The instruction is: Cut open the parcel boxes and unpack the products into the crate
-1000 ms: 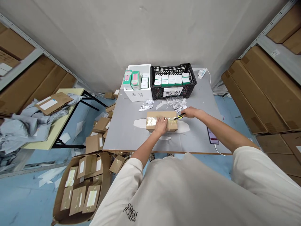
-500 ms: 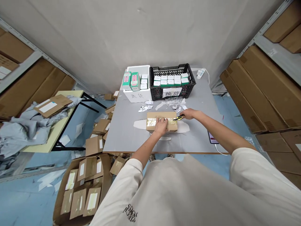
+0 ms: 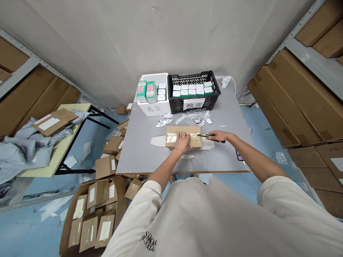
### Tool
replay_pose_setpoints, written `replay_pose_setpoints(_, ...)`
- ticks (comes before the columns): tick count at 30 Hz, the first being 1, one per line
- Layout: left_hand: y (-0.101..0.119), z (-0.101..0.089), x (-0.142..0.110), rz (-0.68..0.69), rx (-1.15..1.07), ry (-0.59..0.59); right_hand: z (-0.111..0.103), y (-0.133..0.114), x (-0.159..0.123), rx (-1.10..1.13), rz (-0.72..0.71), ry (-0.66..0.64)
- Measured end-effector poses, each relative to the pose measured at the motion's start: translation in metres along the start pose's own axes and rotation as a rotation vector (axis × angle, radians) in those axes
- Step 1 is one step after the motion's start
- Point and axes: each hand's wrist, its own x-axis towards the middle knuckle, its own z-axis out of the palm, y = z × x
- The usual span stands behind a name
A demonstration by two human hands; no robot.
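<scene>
The left hand (image 3: 182, 143) presses spread and flat on the taped cardboard box (image 3: 172, 140) — pinning it steady on the grey tabletop (image 3: 139, 153); the right hand (image 3: 218, 136) clenches a yellow-and-black utility knife (image 3: 207, 136), its tip at the tape (image 3: 187, 135).

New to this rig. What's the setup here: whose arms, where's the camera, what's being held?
No machine here. All the pictures come from one camera worn on a person's head, looking forward and down, so the arms are the wearer's own. The left hand rests on a taped cardboard box. The right hand grips a yellow-and-black utility knife, its front end at the box. Farther along the grey table sit a black plastic crate of small white-and-green boxes and a white foam box.
</scene>
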Motion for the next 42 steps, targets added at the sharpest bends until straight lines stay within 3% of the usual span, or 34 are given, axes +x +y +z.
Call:
replay_pose_setpoints(8, 0.0, 0.002, -0.006, 0.006, -0.007, 0.009, 0.006, 0.007, -0.011, 0.033, 0.044, 0.045)
replay_pose_setpoints(23, -0.001, 0.003, -0.001, 0.038, 0.019, 0.001, 0.053, 0.007, -0.012, 0.285, -0.027, 0.139)
replay_pose_setpoints(28, -0.002, 0.004, -0.002, 0.032, 0.024, 0.001, 0.057, 0.016, -0.022, 0.286, -0.033, 0.145)
replay_pose_setpoints(38, 0.01, -0.009, 0.005, 0.049, 0.062, -0.055, 0.055, 0.031, -0.028, 0.304, -0.017, 0.342)
replay_pose_setpoints(42, 0.021, -0.011, 0.014, 0.062, 0.041, 0.003, 0.053, 0.04, -0.033, 0.272, -0.012, 0.406)
